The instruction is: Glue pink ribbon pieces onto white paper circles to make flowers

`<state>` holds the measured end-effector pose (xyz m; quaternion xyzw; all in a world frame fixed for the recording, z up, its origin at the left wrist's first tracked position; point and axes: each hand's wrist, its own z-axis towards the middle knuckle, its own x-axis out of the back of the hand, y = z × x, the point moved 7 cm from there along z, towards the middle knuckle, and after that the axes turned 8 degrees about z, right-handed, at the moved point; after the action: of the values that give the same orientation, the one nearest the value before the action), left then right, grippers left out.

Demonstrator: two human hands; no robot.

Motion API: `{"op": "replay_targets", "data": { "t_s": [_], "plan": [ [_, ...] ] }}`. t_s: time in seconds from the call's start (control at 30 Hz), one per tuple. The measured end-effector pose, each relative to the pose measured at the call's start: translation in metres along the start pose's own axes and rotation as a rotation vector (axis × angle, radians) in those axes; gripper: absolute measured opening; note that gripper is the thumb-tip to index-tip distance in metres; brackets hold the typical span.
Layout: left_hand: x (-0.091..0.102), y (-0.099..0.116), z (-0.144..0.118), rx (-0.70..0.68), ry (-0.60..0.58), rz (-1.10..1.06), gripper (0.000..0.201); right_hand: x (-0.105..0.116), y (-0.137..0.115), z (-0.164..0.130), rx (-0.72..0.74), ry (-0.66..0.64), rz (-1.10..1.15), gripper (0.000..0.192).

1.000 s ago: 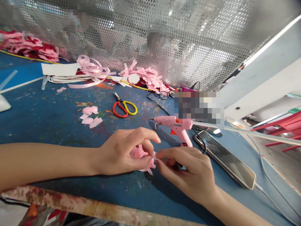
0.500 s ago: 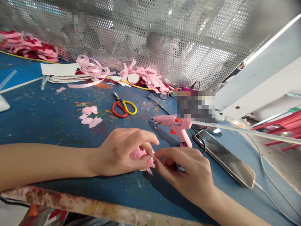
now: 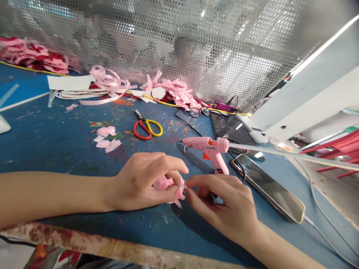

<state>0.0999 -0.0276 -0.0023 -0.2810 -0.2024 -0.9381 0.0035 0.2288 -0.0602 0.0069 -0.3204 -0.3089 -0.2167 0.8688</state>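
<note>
My left hand [image 3: 150, 181] is closed around a pink fabric flower [image 3: 178, 195], with ragged petals showing below the thumb and between the fingers. Thumb and forefinger of my right hand [image 3: 224, 205] pinch a thin edge at the flower's right side. Much of the flower is hidden by my left fingers. Just behind my right hand, a pink hot glue gun [image 3: 213, 149] rests on the table, a long clear glue stick [image 3: 280, 155] running out of its back. Several loose pink petal pieces [image 3: 108, 138] lie beyond my left hand.
Scissors [image 3: 147, 125] with red and yellow handles lie open on the blue table [image 3: 70, 157]. A phone [image 3: 269, 188] with a cable sits at right. Pink ribbon [image 3: 109, 80], white card [image 3: 70, 82], a petal heap [image 3: 179, 91] and glasses [image 3: 199, 112] line the perforated screen [image 3: 157, 41].
My right fingertips have shifted very slightly away from my left hand, and a little more of the pale edge shows between them. Other things stay in place.
</note>
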Motion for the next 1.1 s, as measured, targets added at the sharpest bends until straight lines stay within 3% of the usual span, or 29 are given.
{"op": "replay_targets", "data": {
  "t_s": [0.43,0.8,1.1],
  "plan": [
    [-0.001,0.003,-0.001,-0.019,-0.007,0.08,0.031,-0.003,-0.001,-0.003,-0.005,-0.025,0.021,0.009],
    [-0.004,0.002,0.0,-0.001,-0.032,0.097,0.03,-0.005,-0.005,-0.002,0.083,0.004,-0.057,0.009],
    [-0.002,0.01,0.0,-0.116,0.011,0.232,0.03,-0.006,-0.009,-0.005,0.163,-0.023,-0.145,0.01]
  ]
}}
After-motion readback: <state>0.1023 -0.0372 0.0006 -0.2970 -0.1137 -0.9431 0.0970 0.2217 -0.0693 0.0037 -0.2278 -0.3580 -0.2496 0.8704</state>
